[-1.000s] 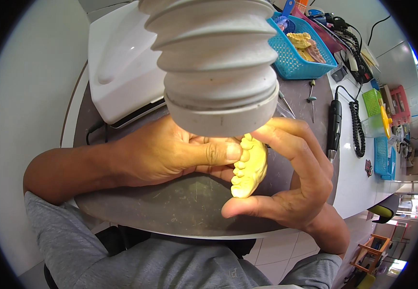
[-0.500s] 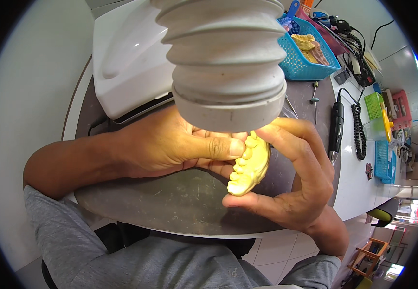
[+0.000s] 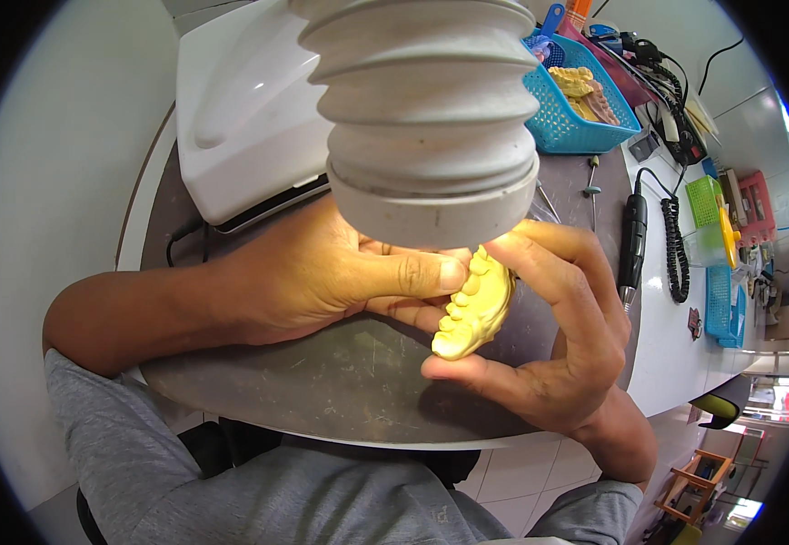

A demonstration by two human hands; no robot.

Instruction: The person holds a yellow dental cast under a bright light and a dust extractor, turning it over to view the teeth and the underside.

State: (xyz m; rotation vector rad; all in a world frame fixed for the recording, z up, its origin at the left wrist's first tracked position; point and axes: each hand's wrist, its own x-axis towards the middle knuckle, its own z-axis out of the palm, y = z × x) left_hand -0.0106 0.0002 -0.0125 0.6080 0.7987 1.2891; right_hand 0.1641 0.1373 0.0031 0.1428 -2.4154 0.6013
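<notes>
Together, both hands grip one yellow dental cast point(image 3: 481, 312), held up over the brown tabletop point(image 3: 340, 391) just below the rim of the ribbed white hose point(image 3: 431, 118). The left hand point(image 3: 317, 272) presses its thumb on the toothed edge, its fingers partly hidden beneath. The right hand point(image 3: 576, 336) curves round from the other side, thumb at the cast's near end and forefinger at the far end, with a gap between palm and cast. The cast stands tilted, its row of teeth facing left, brightly lit.

Behind the left hand sits a white machine point(image 3: 240, 118). At far right of the hose, a blue basket point(image 3: 585, 138) holds more casts point(image 3: 576, 84). Nearer, a thin rod point(image 3: 593, 195) lies left of a black handpiece point(image 3: 632, 241), beside its coiled cord point(image 3: 676, 254).
</notes>
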